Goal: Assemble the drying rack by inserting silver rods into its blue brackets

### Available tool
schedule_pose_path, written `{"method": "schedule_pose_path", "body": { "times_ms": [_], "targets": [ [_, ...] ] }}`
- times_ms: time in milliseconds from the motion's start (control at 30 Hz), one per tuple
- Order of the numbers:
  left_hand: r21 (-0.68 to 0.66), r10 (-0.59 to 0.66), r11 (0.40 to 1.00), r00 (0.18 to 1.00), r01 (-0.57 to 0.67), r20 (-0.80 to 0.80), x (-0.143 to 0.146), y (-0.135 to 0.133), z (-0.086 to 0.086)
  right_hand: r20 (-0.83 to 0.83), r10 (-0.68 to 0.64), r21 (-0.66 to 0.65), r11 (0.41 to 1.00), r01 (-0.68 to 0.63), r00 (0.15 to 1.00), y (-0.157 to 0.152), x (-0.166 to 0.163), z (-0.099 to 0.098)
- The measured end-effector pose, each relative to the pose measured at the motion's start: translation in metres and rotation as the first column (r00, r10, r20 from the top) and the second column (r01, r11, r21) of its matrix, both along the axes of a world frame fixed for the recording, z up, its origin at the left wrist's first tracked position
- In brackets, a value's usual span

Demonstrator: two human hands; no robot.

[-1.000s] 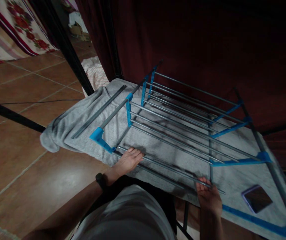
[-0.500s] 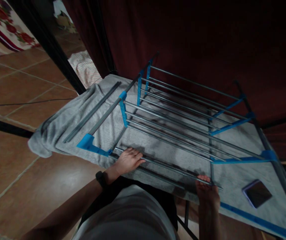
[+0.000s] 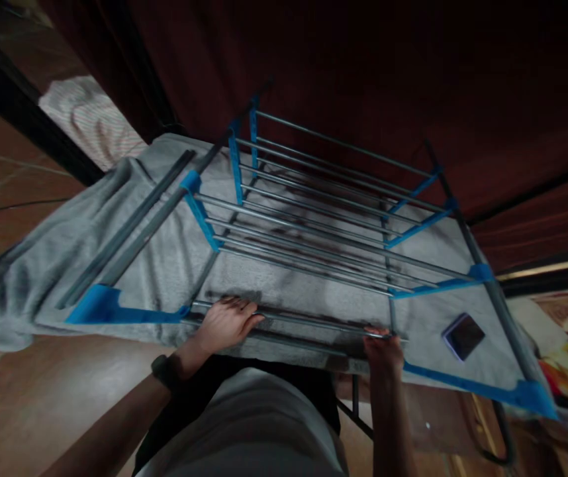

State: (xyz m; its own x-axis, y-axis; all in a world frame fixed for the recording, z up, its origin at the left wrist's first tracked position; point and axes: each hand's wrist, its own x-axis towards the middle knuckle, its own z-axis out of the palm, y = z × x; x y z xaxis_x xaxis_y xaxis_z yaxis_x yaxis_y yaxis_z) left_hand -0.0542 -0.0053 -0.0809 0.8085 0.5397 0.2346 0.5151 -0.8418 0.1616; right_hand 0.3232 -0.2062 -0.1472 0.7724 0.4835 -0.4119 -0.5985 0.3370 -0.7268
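A rack frame of grey metal tubes with blue plastic brackets lies on a grey cloth. Along its near side runs a thin metal rod. My left hand is closed around this rod near its left end, close to a blue corner bracket. Farther right, my right hand grips the same rod near its right end, beside the long blue bracket. Just below the rod lies another grey tube, partly hidden by my hands.
Two loose grey tubes lie on the grey cloth to the left. A phone rests on the cloth at the right. Behind the rack hangs a dark red curtain. Tiled floor shows at the lower left.
The view has shifted to the right, so the rack appears farther left. Both hands keep their hold on the rod, with little visible movement relative to the rack.
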Motion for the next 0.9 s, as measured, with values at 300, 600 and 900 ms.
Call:
{"method": "schedule_pose_path", "body": {
  "times_ms": [300, 600, 900],
  "targets": [
    [0.034, -0.033, 0.999, 0.998, 0.031, 0.053, -0.008, 0.018, -0.015, -0.147, -0.19, -0.088, 0.98, 0.178, 0.971, 0.004, 0.003, 0.011],
    [0.013, -0.051, 0.999, 0.999, 0.051, 0.013, -0.02, 0.037, -0.016, -0.2, -0.211, 0.035, 0.974, 0.222, 0.957, -0.001, 0.012, 0.021],
    [0.044, -0.071, 0.997, 0.997, 0.07, 0.015, -0.018, 0.041, -0.019, -0.235, -0.175, 0.091, 0.975, 0.2, 0.956, -0.002, 0.007, 0.031]
  ]
}}
